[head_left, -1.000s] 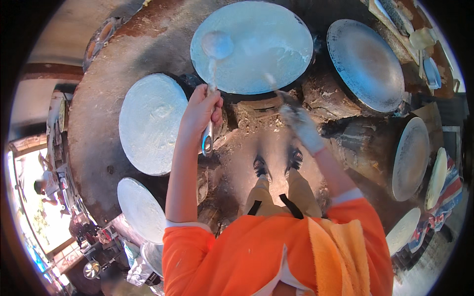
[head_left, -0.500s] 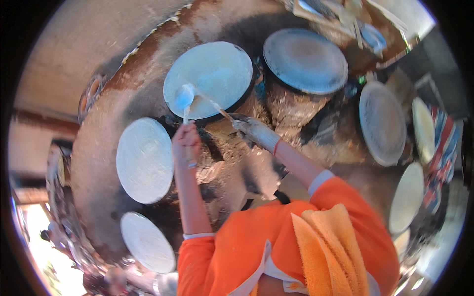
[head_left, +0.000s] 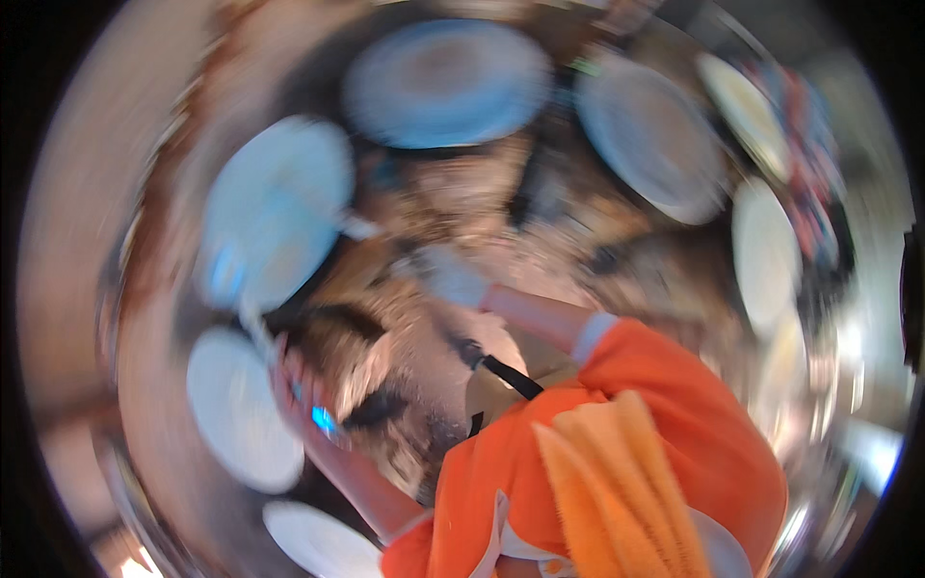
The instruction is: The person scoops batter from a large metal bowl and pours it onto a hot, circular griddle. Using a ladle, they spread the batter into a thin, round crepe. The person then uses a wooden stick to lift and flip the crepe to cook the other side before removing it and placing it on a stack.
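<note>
Left grip (head_left: 299,385) clamped on the ladle (head_left: 254,326); right grip (head_left: 451,275) gloved, blurred, can't tell. Ladle's head at near end of far-left pan (head_left: 279,207), contact unclear. Step looks like ladle work there; next move likely calls for a steady, level head.
</note>
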### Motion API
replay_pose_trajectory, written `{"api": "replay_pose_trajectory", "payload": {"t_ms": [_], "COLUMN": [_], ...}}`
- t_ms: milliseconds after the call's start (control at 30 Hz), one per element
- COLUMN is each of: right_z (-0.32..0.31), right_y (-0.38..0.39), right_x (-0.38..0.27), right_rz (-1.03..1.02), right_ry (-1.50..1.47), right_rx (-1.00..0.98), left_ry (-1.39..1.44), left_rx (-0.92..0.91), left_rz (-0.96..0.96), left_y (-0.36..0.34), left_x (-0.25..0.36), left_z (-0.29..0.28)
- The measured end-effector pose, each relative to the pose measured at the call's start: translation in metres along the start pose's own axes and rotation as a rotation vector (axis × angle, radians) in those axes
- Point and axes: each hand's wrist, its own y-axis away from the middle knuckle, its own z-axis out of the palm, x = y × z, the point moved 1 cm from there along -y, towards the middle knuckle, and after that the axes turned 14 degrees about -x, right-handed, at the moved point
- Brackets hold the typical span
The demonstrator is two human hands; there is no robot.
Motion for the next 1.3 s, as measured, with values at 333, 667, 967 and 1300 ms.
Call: {"api": "replay_pose_trajectory", "payload": {"t_ms": [333, 667, 967, 1300], "right_z": [-0.008, -0.171, -0.214, -0.225], "right_y": [0.169, 0.497, 0.575, 0.581], "right_x": [-0.069, 0.025, 0.048, 0.026], "right_rz": [0.162, 1.108, 0.757, 0.696], "right_ry": [0.295, 1.173, 1.301, 1.251], "right_rx": [0.336, 0.837, 0.980, 1.301], "left_ry": [-0.322, -0.418, -0.391, -0.476], "left_rx": [-0.260, -0.350, -0.514, -0.545], "left_rz": [-0.448, -0.504, -0.676, -0.814], "left_y": [0.007, 0.064, 0.083, 0.080], "left_x": [-0.176, -0.257, -0.328, -0.360], "left_z": [0.079, 0.189, 0.267, 0.276]}}
